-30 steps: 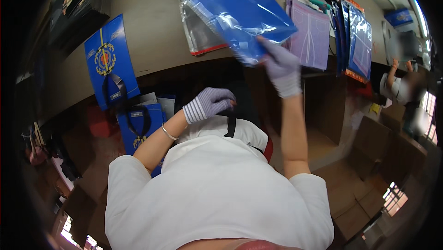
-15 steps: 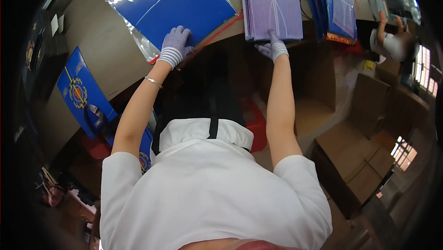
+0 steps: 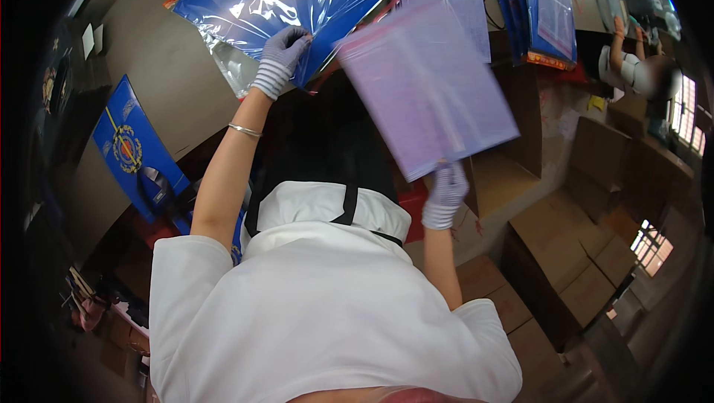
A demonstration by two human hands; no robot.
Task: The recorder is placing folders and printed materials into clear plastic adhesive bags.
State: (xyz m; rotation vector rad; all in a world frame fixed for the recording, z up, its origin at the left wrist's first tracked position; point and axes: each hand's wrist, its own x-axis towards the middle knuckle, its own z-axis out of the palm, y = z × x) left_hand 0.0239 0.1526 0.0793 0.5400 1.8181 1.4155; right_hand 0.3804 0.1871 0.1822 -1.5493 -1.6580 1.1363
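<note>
My left hand, in a grey glove with a striped cuff, pinches the near edge of a clear plastic bag that has a large blue panel inside. The film is creased and shiny around my fingertips. My right hand, gloved alike, is closed on the near edge of a flat purple sheet with a pink band along its far end. This sheet hangs tilted in the air between the table edge and my body, slightly blurred. Behind it lies a stack of similar purple sheets with white line drawings.
Blue bagged packs lie right of the stack. A blue panel with a round emblem leans at the table's left edge. Cardboard boxes stand on the right. Another person works at the far right.
My right hand has drawn a purple sheet off the stack, toward my body. My left hand has gone from lying on the blue panel to pinching the bag's edge, now lifted and creased.
</note>
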